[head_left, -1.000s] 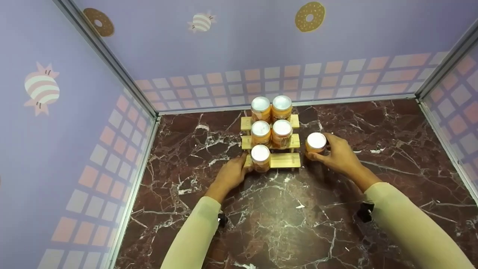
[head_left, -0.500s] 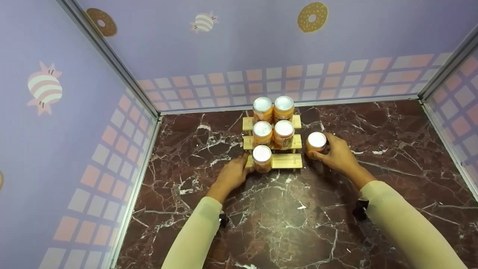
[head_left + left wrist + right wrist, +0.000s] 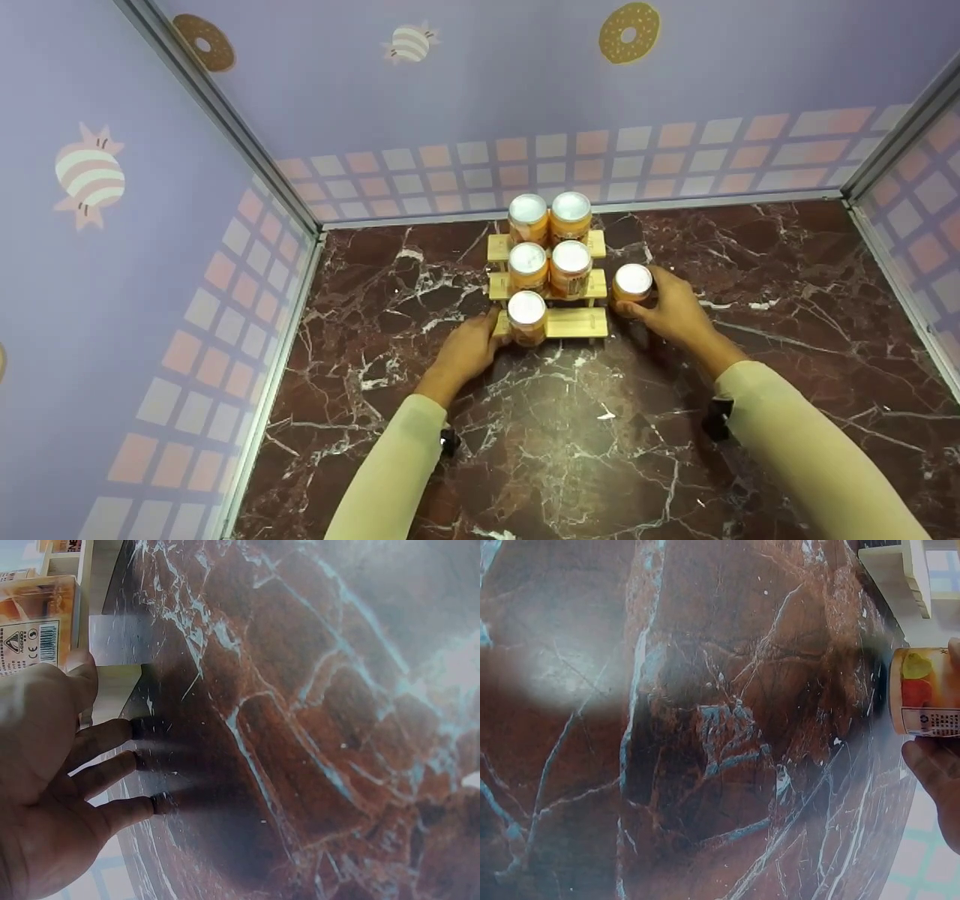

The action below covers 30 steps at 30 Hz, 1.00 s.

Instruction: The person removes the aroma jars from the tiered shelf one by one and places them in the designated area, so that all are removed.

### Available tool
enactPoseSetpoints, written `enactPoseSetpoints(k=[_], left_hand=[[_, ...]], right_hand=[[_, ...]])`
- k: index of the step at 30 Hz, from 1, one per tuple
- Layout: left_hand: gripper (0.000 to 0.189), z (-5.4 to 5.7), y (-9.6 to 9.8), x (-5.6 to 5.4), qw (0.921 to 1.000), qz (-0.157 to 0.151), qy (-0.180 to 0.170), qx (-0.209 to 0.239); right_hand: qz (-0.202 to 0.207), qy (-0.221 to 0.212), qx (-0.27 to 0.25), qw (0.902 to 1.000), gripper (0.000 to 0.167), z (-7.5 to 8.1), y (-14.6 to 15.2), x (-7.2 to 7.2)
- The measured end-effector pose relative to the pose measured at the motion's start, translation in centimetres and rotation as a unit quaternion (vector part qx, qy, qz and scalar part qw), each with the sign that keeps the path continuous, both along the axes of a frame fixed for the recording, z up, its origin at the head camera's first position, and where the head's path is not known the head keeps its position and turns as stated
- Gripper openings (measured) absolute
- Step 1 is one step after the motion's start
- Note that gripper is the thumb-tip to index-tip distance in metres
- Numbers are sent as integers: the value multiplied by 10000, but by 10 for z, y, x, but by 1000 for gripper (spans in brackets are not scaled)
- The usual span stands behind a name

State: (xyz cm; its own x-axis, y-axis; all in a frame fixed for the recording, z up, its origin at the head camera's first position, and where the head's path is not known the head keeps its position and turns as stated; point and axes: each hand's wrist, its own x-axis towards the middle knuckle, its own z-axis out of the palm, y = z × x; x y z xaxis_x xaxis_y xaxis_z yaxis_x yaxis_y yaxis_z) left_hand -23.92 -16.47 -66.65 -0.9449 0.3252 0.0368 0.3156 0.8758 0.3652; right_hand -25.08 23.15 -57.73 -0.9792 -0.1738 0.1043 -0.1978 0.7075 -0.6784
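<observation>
Head view: just right of the wooden rack [image 3: 576,322], an upright jar [image 3: 634,282] is gripped by the right hand [image 3: 673,306], the nearer one; the left hand [image 3: 463,350] pinches the rack's front-left end, across from that jar.

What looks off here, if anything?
Nothing visibly spilled or damaged. One mismatch: on the wooden stand, the back two tiers hold two cans each, but the front tier holds one, its right side bare. The sixth can is in the right hand, beside the stand.
</observation>
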Motion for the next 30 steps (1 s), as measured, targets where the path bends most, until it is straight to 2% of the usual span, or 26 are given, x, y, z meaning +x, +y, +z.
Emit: enactPoseSetpoints(k=[1,2,6,8,9,10,11,13,16,18,20,21,23,27,28,30], left_hand=[[72,-1,0,-1,10000,9,0,-18],[72,6,1,3,9999,8,43,-119],[71,14,3,7,10000,78,-16,54],[70,22,4,11,9999,88,-72,69],[70,16,4,8,9997,104,-101,201],[69,19,4,10,9996,100,-128,226],[69,24,5,11,9996,95,-188,203],[67,26,6,12,9999,58,-98,65],[67,35,7,13,9997,48,-252,-10],[68,26,5,11,9999,55,-158,31],[70,22,4,8,9996,67,-244,138],[70,25,5,10,9996,70,-250,129],[71,11,3,5,9999,67,-113,33],[68,6,2,2,9997,57,-124,-177],[68,-5,-1,-2,9998,54,-61,-194],[66,-3,-1,-1,9998,46,-120,-123]], right_hand=[[-5,0,-1,10000,78,0,0,0],[-10,-5,0,10000,78,0,-1,0],[4,0,-20,10000,77,-1,-1,-1],[8,-10,-41,10000,76,-1,-1,-2],[12,-19,-53,10000,75,-1,-1,-2],[13,-37,-71,10000,75,-1,-1,-2],[17,-57,-90,9999,75,-1,-1,-2],[11,-95,-116,9999,74,-2,-1,-3],[13,-122,-140,9998,74,-2,-1,-3],[15,-118,-145,9998,74,-2,-1,-3],[13,-111,-141,9998,74,-1,-1,-3],[12,-107,-136,9998,73,-1,-1,-3],[12,-132,-134,9998,73,-1,-1,-4],[-7,-206,-131,9997,74,-1,-1,-4],[-13,-217,-123,9997,74,-1,-1,-4],[-19,-212,-113,9997,75,-1,0,-4]])
